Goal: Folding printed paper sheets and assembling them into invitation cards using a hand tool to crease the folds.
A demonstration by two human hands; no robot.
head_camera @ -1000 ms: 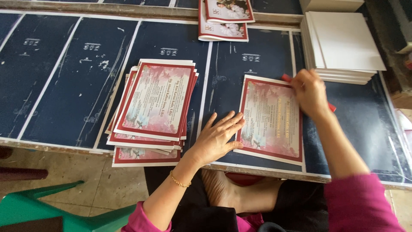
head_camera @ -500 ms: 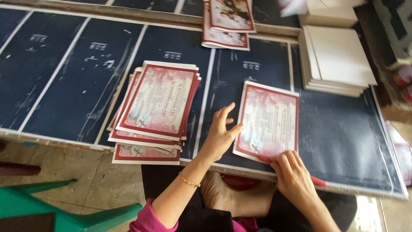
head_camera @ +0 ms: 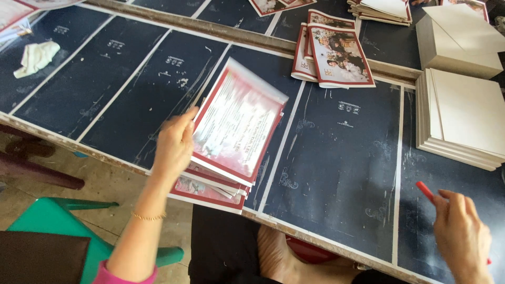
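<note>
our left hand (head_camera: 173, 144) is laying a red-bordered printed sheet (head_camera: 236, 123) onto the stack (head_camera: 210, 184) of like sheets at the near edge of the tabletop (head_camera: 342, 173); fingers curl round the sheet's left edge, and its top stands lifted off the pile. we judge this the stacking step, with the sheet not quite flat. our right hand (head_camera: 460, 236) sits well apart at the right, loosely closed on a red stick (head_camera: 425, 191), a pen or tool, we cannot tell which. the next move calls for squaring the sheet on the pile, which lies fanned and uneven. the sheets look glossy, thin and bendy. the tabletop is covered in dark blue panels, scuffed and flecked with white. plain cream boards (head_camera: 463, 118) sit stacked at the right, stiff and matt; folded picture covers (head_camera: 336, 50) lie beyond.
</note>
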